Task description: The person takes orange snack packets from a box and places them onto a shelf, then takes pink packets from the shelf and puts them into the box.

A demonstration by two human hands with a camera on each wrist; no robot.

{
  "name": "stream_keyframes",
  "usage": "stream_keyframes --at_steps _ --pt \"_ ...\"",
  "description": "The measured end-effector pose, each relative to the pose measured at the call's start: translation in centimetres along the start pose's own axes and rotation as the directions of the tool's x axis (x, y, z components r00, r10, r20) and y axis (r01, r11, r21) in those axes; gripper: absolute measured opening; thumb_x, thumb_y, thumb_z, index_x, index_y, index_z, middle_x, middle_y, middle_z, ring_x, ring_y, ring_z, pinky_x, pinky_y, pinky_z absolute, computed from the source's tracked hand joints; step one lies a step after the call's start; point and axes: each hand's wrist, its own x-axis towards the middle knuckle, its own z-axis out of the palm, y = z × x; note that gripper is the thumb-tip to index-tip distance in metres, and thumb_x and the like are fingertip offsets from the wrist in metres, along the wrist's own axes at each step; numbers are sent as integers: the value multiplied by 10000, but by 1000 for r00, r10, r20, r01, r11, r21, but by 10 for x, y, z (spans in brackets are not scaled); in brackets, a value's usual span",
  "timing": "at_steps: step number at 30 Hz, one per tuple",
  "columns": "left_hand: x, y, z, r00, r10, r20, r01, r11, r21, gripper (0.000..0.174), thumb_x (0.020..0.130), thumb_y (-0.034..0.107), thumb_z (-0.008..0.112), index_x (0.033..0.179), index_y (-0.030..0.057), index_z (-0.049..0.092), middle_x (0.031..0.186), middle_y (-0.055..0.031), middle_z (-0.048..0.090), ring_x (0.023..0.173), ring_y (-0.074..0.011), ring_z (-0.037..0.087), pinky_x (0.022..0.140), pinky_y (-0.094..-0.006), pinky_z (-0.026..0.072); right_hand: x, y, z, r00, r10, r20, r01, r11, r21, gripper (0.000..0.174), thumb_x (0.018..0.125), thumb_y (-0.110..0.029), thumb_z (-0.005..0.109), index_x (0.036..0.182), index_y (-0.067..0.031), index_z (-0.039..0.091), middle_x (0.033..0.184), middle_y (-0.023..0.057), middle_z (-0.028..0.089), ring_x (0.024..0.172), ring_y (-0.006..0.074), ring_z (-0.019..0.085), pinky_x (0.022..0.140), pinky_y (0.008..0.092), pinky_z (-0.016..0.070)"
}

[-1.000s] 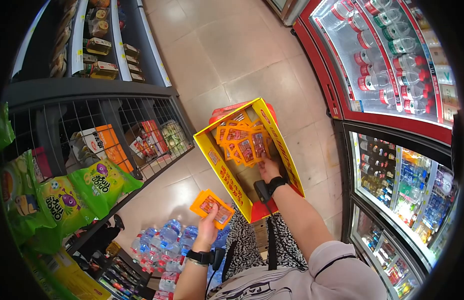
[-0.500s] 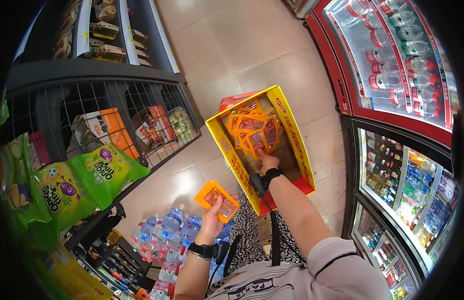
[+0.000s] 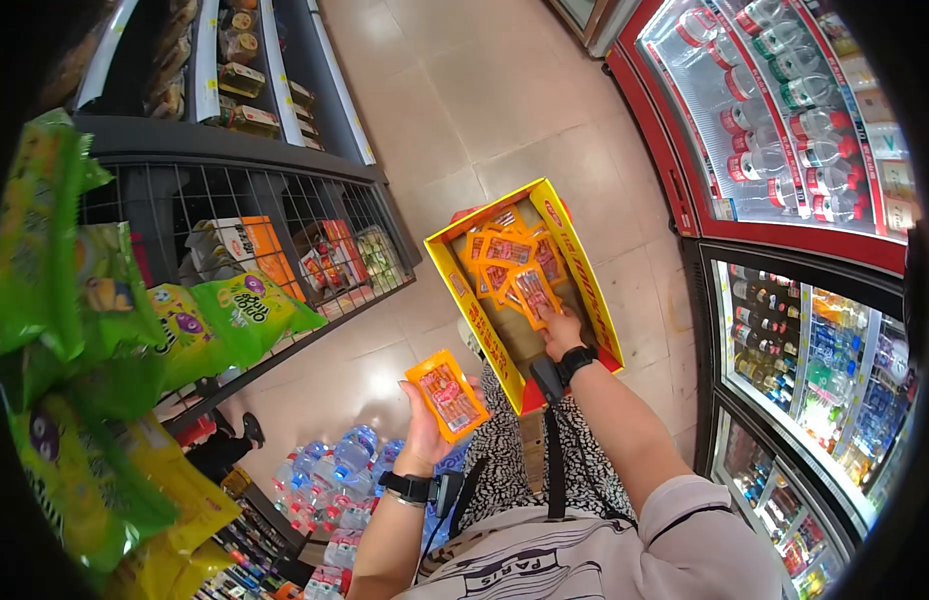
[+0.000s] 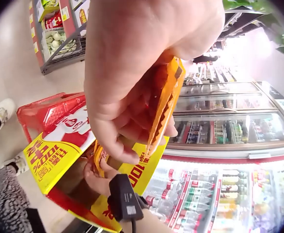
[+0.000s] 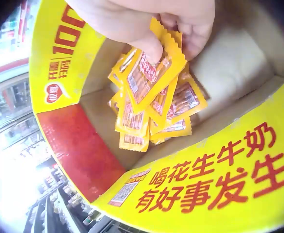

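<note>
In the head view my left hand (image 3: 424, 432) holds an orange snack packet (image 3: 448, 396) by its edges, printed side up. The left wrist view shows the fingers curled round this packet (image 4: 165, 104) from the side. My right hand (image 3: 562, 333) reaches inside a yellow cardboard box (image 3: 589, 290) and pinches another orange packet (image 3: 533, 292). In the right wrist view the thumb lies on the face of that packet (image 5: 154, 73), over a loose pile of similar packets (image 5: 134, 121). Small sausage-like sticks show through their clear windows.
A red plastic stool or basket (image 4: 50, 109) stands under the box. Green snack bags (image 3: 229, 320) hang at the left by a wire-fronted shelf (image 3: 334, 230). Bottled water packs (image 3: 334, 470) stand on the floor. Drinks fridges (image 3: 684, 180) line the right side.
The packet in my left hand has turned and now faces up more fully. My right hand has raised the edge of a packet and drawn it slightly toward me. The head view has shifted.
</note>
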Motion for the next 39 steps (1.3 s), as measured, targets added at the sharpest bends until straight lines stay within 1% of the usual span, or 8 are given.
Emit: stream_keyframes --at_steps 10,18,20,24,26,30,36,39 --pt "-28 13 43 991 76 113 -98 973 208 904 787 755 152 1221 14 435 931 -138 592 878 -250 590 828 -408 480 -70 -39 -40 937 4 350 -36 996 83 319 851 -73 588 1138 -94 451 1031 43 578 902 174 578 755 343 473" --pt "-37 23 68 973 169 155 -205 944 258 804 847 685 177 1198 17 454 939 -136 598 890 -242 595 832 -381 483 -133 -109 -45 774 -92 626 64 996 66 383 846 -41 586 1192 -49 422 1102 73 552 979 177 566 830 352 480" --pt "-33 21 72 974 183 136 -212 945 248 781 858 672 187 1189 19 459 938 -135 598 890 -245 595 831 -379 483 -126 -110 -43 842 -168 513 243 967 -82 383 824 3 595 1172 -32 439 1070 81 566 929 174 585 772 344 509" --pt "-25 10 65 979 188 78 -200 957 211 726 879 638 215 1170 23 469 941 -140 599 885 -251 598 827 -375 483 -88 -75 -25 879 -174 443 245 963 -109 348 826 15 576 1144 -51 452 1044 81 579 911 182 599 777 330 518" --pt "-18 5 57 982 185 45 -190 965 179 710 886 627 221 1166 24 471 943 -142 598 883 -253 599 827 -374 483 -66 -57 -7 973 -87 214 132 970 -205 340 820 21 582 1131 -37 460 1020 85 585 900 185 602 771 325 526" --pt "-11 -3 37 988 154 -6 -151 977 150 696 900 605 201 1170 23 469 953 -147 595 894 -255 598 831 -374 482 -5 -19 26 961 -151 234 166 985 -48 312 810 35 578 1107 -23 501 959 83 591 869 179 599 700 313 533" --pt "-3 -11 3 989 145 3 -144 984 100 684 915 574 173 1202 25 462 970 -129 615 923 -230 605 839 -358 488 47 0 41 971 -232 54 238 948 -213 367 784 25 612 1132 39 493 957 100 593 814 199 568 739 303 460" --pt "-3 -14 -6 991 131 -9 -130 989 68 680 915 574 178 1196 26 465 976 -127 615 925 -229 605 839 -357 487 79 15 23 942 -334 -31 261 788 -558 325 745 -38 678 1039 34 559 899 110 614 762 207 570 672 308 454"
